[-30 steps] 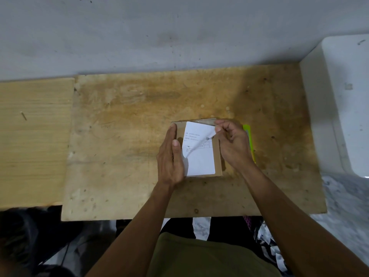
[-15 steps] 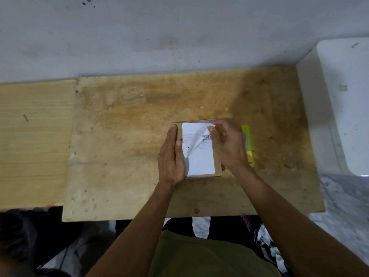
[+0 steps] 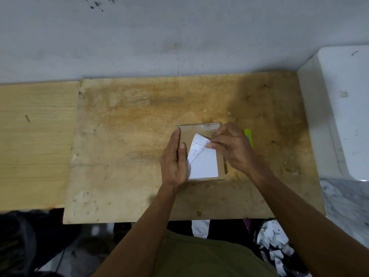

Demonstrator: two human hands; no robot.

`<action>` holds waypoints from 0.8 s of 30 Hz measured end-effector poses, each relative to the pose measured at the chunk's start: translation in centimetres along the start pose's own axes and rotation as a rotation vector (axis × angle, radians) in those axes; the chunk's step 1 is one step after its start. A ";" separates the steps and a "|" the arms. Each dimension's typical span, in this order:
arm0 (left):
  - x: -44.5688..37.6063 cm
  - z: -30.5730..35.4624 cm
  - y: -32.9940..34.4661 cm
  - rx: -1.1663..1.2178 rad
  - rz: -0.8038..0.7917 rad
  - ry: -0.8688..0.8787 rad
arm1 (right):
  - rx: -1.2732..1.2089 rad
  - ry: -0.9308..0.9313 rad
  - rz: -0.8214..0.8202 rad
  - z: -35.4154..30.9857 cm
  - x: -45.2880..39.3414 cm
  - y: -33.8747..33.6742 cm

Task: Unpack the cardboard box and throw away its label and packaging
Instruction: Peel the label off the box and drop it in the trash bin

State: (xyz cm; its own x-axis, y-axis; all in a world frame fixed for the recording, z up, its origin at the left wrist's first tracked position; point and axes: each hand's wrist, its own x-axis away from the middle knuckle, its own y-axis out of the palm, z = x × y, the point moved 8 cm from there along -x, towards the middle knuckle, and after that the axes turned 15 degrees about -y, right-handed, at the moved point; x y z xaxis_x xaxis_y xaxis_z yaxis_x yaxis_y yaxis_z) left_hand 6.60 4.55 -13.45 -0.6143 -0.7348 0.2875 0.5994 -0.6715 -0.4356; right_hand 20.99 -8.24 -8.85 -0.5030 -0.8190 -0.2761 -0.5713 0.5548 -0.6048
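Dim, flat indoor light with a slight yellow-grey cast. The surface [image 3: 139, 146] is brightest at its centre and left, and a broad soft shadow darkens its far right part. The floor [image 3: 40, 246] below the near edge is almost black. Wide-angle bending curves the wall [image 3: 179, 37] line and the surface's edges. Detail is soft throughout, and the label's [image 3: 205, 164] print is unreadable. No glare.

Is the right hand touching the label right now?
Touching. The head view shows the right hand pinching the label's peeled-up far corner, folding it back over the cardboard box.
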 end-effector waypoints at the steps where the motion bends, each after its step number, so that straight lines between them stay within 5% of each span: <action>1: 0.0 -0.1 0.0 0.005 -0.007 -0.013 | -0.053 0.056 0.007 0.1 0.4 -0.1; 12: -0.7 -0.6 0.4 -0.095 -0.010 -0.040 | -0.144 0.375 0.085 0.2 3.8 -0.5; 22: -1.0 -0.7 0.7 -0.176 -0.007 -0.032 | -0.565 0.445 0.092 1.6 5.1 0.7; 24: -0.9 -0.4 0.2 -0.182 0.003 -0.047 | -0.759 0.571 0.217 2.8 5.5 0.1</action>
State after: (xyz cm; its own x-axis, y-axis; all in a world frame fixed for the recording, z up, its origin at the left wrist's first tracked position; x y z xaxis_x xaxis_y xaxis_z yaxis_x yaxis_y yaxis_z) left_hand 7.01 5.12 -14.15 -0.5856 -0.7431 0.3237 0.4959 -0.6444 -0.5821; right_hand 19.96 -13.11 -12.55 -0.7712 -0.6044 0.1998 -0.5944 0.7961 0.1140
